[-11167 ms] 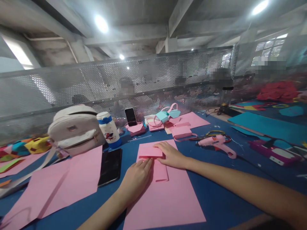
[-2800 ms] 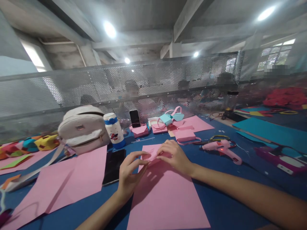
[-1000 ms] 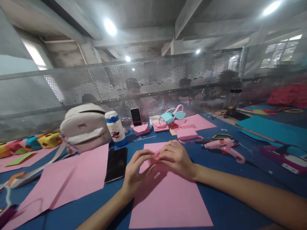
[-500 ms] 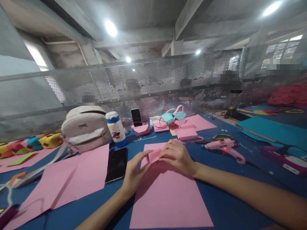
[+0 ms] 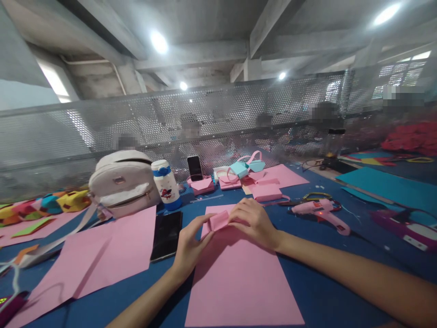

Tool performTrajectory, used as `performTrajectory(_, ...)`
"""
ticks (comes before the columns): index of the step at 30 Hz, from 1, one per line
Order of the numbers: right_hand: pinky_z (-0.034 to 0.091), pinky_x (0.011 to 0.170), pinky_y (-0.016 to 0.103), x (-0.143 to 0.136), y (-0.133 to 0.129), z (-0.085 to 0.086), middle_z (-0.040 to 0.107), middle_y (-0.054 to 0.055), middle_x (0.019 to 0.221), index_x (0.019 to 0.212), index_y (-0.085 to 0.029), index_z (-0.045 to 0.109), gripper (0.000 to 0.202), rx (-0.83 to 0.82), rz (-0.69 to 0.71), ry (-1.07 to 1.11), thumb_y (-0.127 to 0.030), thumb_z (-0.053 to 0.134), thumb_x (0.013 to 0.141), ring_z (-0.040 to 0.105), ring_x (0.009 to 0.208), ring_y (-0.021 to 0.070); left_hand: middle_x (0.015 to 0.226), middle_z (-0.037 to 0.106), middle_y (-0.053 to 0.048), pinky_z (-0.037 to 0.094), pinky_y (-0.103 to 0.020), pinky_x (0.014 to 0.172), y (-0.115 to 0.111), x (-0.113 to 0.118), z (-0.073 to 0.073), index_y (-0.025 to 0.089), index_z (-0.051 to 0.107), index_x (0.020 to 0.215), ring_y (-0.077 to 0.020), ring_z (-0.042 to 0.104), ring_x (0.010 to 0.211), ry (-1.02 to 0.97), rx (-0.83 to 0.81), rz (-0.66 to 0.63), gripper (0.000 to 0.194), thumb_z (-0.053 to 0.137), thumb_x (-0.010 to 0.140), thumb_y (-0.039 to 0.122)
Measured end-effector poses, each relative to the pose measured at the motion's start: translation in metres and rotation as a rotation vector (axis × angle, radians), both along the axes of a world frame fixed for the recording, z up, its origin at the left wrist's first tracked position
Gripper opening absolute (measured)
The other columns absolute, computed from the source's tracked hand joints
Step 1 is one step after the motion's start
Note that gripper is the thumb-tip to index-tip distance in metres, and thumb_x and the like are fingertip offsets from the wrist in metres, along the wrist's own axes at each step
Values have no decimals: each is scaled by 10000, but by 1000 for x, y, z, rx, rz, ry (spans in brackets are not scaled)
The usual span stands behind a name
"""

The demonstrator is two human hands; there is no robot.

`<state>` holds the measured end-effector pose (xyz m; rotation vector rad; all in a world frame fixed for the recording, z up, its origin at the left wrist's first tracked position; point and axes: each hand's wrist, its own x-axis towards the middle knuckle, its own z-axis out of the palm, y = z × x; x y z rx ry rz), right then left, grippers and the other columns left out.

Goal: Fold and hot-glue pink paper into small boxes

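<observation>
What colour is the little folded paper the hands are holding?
Plain pink. The folded paper shows best in the head view.

Covered, cropped and unclear items, head view.
Folded paper, centre: right end hidden by the right hand, part of left end by fingertips of the left hand; full outline cannot be read. Right forearm cropped at lower right, left forearm at bottom edge. Purple object, lower left: cropped, kind unclear. Teal sheets and blurred red heap cropped at right edge. Heads behind mesh panel: pixelated. Bottle print: too small.
</observation>
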<state>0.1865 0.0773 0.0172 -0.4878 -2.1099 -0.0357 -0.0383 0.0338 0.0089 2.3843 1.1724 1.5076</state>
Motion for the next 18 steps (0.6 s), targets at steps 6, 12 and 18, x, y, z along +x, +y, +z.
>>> performTrajectory(6,357,750,356,0,2,1,710,21,876,862,-201,620,113,15,-5,-44,-164,584,962,534,825,200,1052,746,-47,553,-265,860,0,0,0,214,666,1120,-181,702,936,10,8,2,282,678,848,143)
performTrajectory(12,373,758,352,0,4,-1,688,31,863,852,-194,615,114,-1,-15,6,-209,596,963,536,839,208,1100,719,-61,540,-303,883,1,-1,1,228,631,1198,-198,675,987,22,28,13,341,660,866,157)
performTrajectory(18,383,771,356,1,6,-3,691,30,876,863,-201,624,95,-14,-35,-3,-194,604,955,538,850,210,1081,707,-65,535,-322,873,3,-1,1,230,638,1171,-212,660,993,32,48,16,299,652,878,172)
